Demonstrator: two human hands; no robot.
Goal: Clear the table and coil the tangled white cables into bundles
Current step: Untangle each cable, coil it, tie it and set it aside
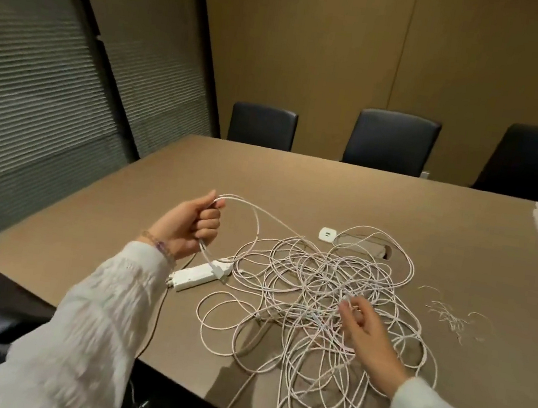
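Note:
A big tangle of white cables (317, 290) sprawls over the brown table (298, 180), with some loops hanging over the near edge. My left hand (188, 227) is raised at the left of the pile and grips one cable strand in a fist; that strand arcs from the fist back into the tangle. My right hand (366, 335) reaches into the middle of the pile and pinches strands with its fingertips.
A white power strip (198, 275) lies just under my left hand. A small white adapter (327, 235) sits beside a table cable port (375, 248). Thin wire ties (449, 315) lie at the right. Three dark chairs (390, 141) stand behind the table.

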